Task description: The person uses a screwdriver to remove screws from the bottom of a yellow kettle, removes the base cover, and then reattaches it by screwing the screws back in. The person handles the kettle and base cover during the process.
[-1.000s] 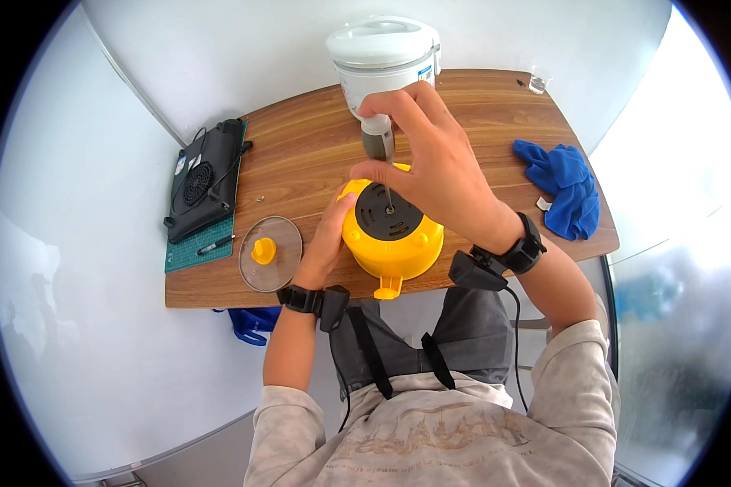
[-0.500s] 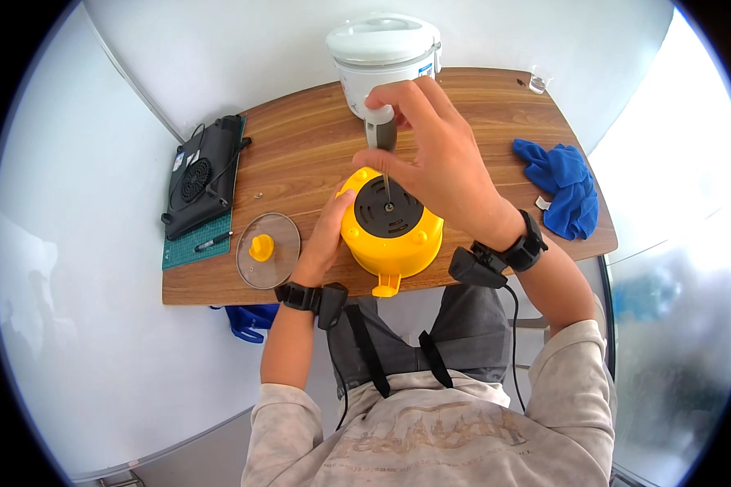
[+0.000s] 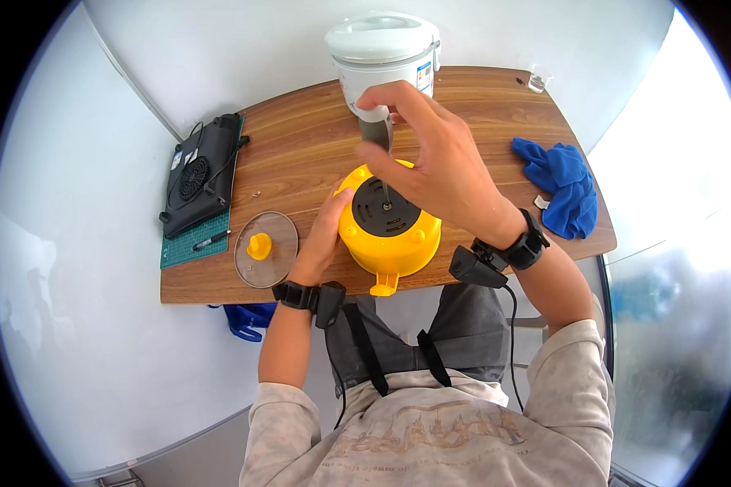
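Observation:
Upside down near the table's front edge sits a yellow electric pot (image 3: 391, 253), its yellow handle pointing toward me. A round black base plate (image 3: 374, 217) with slots covers its upturned bottom. My left hand (image 3: 325, 231) is wrapped against the pot's left side, thumb on its rim. In my right hand (image 3: 443, 162) is a screwdriver (image 3: 376, 135) with a grey and white handle, gripped between thumb and fingers from above. The screwdriver stands nearly upright, its tip at the centre of the black plate. A glass lid (image 3: 252, 264) with a yellow knob lies left of my left hand.
A white rice cooker (image 3: 386, 49) stands at the back. On the left, a black appliance with a fan grille (image 3: 193, 178) and a marker (image 3: 211, 241) lie on a green cutting mat (image 3: 179, 253). A blue cloth (image 3: 560, 183) and a clear cup (image 3: 538, 79) are at the right.
The screwdriver's handle has turned, its grey side now facing me, and my right fingers have shifted around its top. My left hand keeps its place on the pot.

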Tool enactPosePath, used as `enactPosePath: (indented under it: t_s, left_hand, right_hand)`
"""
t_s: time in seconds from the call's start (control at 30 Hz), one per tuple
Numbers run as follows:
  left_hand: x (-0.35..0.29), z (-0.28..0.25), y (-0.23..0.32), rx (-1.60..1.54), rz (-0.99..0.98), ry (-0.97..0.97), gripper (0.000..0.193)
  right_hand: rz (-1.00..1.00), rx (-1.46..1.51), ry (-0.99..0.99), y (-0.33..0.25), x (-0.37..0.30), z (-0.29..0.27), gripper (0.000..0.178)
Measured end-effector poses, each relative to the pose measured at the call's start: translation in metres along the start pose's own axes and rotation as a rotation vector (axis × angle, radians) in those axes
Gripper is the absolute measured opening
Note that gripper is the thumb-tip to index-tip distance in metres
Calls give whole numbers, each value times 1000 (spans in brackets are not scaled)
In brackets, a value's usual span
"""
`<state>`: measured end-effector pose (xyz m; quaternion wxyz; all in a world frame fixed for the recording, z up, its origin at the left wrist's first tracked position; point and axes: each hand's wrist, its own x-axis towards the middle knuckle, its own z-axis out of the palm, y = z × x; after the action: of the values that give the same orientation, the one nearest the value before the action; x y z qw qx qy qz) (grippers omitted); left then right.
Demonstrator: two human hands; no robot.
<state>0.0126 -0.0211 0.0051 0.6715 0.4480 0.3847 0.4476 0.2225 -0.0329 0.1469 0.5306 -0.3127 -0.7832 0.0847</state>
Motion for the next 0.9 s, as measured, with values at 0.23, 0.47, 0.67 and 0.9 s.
enactPosePath:
  t_s: [0.23,0.47,0.67,0.9]
  left_hand:
    - [0,1,0,5,7,-9,50]
    - [1,-3,-2,14,-13,0,51]
    - [0,-2,-2,18,-12,6,51]
    - [-1,2,1,15,5,-1,50]
  right_hand:
    - [48,70,-10,-1,1,-1,41]
    - [18,65,13,2,0,2,43]
    - [4,28,-2,4,0,1,44]
    - [-24,-16,-4,0,-3,0,51]
